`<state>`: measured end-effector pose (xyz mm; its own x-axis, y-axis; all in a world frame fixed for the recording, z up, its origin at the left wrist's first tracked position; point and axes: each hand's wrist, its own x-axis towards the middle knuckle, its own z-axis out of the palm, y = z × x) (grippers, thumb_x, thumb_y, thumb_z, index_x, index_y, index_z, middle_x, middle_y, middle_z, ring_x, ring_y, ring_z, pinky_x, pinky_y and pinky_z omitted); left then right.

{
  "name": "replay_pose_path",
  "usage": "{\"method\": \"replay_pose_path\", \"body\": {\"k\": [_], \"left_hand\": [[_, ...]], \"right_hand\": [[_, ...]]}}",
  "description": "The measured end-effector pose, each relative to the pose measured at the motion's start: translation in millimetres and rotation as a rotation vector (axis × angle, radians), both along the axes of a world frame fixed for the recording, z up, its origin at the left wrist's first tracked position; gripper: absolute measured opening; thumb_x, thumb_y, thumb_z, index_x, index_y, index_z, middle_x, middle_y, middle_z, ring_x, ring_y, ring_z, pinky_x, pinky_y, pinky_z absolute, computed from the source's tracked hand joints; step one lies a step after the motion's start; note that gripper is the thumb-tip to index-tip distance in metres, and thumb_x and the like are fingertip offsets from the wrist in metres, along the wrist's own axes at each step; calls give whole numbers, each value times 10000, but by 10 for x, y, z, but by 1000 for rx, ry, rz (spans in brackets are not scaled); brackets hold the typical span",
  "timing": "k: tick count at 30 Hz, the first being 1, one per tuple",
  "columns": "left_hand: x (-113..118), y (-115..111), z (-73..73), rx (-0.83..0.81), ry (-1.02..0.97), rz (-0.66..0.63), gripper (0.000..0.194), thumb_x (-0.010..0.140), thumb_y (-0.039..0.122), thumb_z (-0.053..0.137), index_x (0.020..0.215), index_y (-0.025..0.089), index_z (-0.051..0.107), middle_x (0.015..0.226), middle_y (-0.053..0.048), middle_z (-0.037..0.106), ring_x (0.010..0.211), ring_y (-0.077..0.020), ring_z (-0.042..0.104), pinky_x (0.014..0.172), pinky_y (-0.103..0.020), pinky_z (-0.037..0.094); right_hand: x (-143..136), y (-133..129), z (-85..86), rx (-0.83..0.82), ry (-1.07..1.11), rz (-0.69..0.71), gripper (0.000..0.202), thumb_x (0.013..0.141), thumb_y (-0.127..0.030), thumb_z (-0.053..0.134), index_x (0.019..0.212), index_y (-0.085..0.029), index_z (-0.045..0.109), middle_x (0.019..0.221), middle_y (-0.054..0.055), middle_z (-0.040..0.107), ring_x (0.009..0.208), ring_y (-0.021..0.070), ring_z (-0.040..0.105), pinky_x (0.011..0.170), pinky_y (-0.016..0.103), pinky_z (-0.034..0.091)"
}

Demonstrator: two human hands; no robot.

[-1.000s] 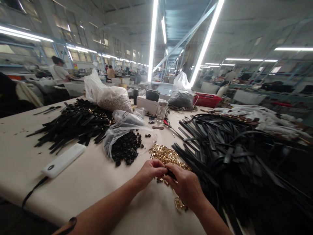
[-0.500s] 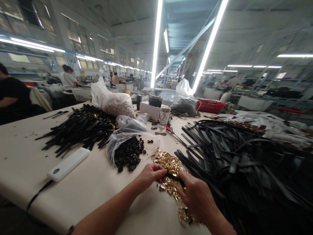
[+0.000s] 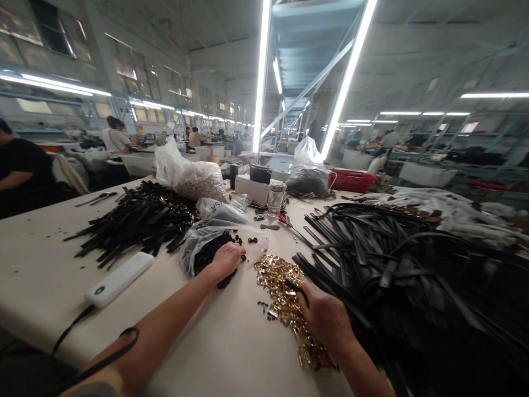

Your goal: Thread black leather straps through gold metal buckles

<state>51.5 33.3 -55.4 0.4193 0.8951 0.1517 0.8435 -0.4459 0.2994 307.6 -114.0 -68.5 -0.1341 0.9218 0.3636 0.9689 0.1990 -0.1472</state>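
My left hand [image 3: 228, 260] is over the heap of small black loops [image 3: 206, 249], which spill from a clear plastic bag [image 3: 188, 242]. Its fingers are closed, with one dark loop [image 3: 243, 257] at the fingertips. In my right hand [image 3: 324, 311] a black strap [image 3: 294, 286] is gripped between thumb and fingers, its short end pointing left. That hand is over the right side of a pile of gold metal buckles [image 3: 276, 270]. Most of the strap is hidden by the hand.
Black straps [image 3: 367, 248] are heaped at right, and finished-looking black straps [image 3: 136, 220] at left. A white power bank [image 3: 119, 278] with a cable lies at left. Farther back stand a glass bottle [image 3: 275, 201], red-handled scissors [image 3: 285, 219] and a filled bag [image 3: 202, 179]. People sit beyond.
My left hand has left the strap end and moved left to the black loops. My right hand still holds the strap over the buckles.
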Motion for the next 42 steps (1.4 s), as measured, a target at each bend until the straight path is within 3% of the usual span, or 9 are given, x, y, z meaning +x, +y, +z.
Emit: {"method": "replay_pose_path", "body": {"k": [3,8,12,16,25,34,42], "left_hand": [[50,-6,-71,1,26,1,220,722,91,586,866,188,720,942,-86,688,944,-223,598,886,-302,411],[121,-188,-45,-8,-6,38,168,802,184,551,878,179,701,916,-82,682,882,-206,604,832,-295,419],[295,-402,-64,-86,-48,-96,115,773,272,620,835,231,707,839,-9,689,775,-161,616,705,-230,426],[473,-495,-133,-115,-67,-150,122,728,287,669,823,228,718,882,-33,681,806,-189,611,707,-248,429],[488,-510,-199,-141,-84,-139,164,772,177,572,833,195,723,938,-91,683,888,-224,603,842,-295,421],[436,-319,-250,-283,-137,-73,198,618,191,687,814,196,716,787,-7,689,727,-171,611,598,-224,409],[459,-296,-245,-306,-152,-69,207,585,170,682,789,191,703,747,-1,679,713,-168,596,614,-234,397]], "right_hand": [[18,20,-19,-38,1,-32,165,922,-217,418,862,-207,571,820,20,683,693,160,653,591,254,335],[54,25,28,-33,-4,-98,155,912,-207,433,837,-195,568,797,24,674,693,157,645,590,253,322],[22,9,51,-34,19,-76,152,909,-193,431,857,-192,574,819,24,678,698,151,639,593,249,321],[0,7,29,-44,40,-62,143,903,-194,448,897,-193,591,855,28,685,723,148,637,611,240,333],[1,10,19,-80,46,-73,155,902,-198,460,912,-195,615,806,21,683,702,150,638,598,242,317],[-17,-7,49,-89,65,-61,164,898,-193,463,915,-195,626,810,26,689,706,152,646,607,241,331],[-28,-17,60,-95,66,-52,168,893,-190,464,948,-198,623,848,30,698,712,150,647,614,239,338]]}}
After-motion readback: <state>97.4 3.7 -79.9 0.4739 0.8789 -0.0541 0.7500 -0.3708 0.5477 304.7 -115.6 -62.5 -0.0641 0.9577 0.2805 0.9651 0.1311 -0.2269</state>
